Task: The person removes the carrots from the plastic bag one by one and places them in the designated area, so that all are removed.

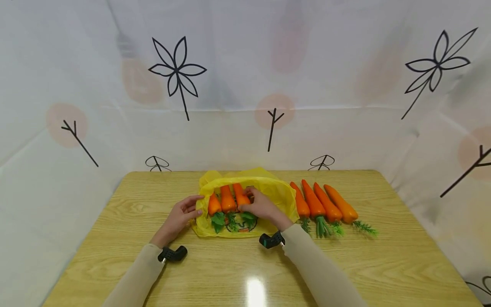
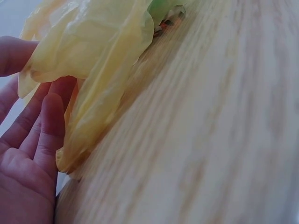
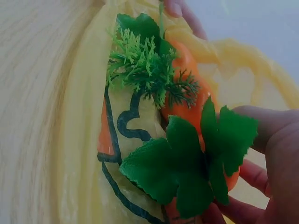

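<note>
A yellow plastic bag (image 1: 276,194) lies on the table with its mouth spread. Inside sit three toy carrots with green leaves: a left carrot (image 1: 215,204), a middle carrot (image 1: 228,199) and a right carrot (image 1: 240,195). My right hand (image 1: 264,207) reaches into the bag and grips the right carrot, thumb and fingers about its body. In the right wrist view, broad green leaves (image 3: 187,163) cover part of that carrot. At the bag's left edge, my left hand (image 1: 183,213) holds the thin plastic (image 2: 93,51) between thumb and fingers.
Several more carrots (image 1: 326,202) lie side by side right of the bag, tips toward the back. The wooden table (image 1: 115,238) ends at a white patterned cloth (image 1: 230,140) behind and at the sides. A dark printed drawing (image 3: 128,121) marks the bag.
</note>
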`<move>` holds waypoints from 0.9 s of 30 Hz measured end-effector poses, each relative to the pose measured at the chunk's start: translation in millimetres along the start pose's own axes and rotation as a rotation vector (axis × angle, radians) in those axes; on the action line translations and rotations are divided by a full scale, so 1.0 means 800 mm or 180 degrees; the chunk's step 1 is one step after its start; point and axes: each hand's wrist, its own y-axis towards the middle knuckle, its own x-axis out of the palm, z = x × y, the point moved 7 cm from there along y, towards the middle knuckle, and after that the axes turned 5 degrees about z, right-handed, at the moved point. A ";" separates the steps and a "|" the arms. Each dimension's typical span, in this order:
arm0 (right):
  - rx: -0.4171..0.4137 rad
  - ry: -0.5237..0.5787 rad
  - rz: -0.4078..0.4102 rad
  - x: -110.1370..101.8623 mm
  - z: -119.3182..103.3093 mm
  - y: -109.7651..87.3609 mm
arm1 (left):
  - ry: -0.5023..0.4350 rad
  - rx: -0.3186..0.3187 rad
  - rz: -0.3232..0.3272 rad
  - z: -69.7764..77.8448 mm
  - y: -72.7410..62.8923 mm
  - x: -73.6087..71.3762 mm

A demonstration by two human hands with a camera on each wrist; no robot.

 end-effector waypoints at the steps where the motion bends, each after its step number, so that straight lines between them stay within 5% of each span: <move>1: 0.0003 -0.0021 0.0014 0.000 0.000 0.000 | -0.0003 0.0002 0.0003 0.000 0.000 0.000; 7: 0.0039 -0.0078 0.0127 -0.001 0.002 -0.002 | 0.0005 0.0006 0.0009 -0.002 0.000 0.001; 16: 0.0291 0.0384 0.0324 -0.005 0.002 -0.009 | 0.0059 -0.0024 0.0050 0.001 -0.001 -0.001; 27: 0.0161 0.0382 0.0362 -0.019 -0.018 -0.022 | 0.0109 -0.0068 0.0044 0.000 0.000 0.000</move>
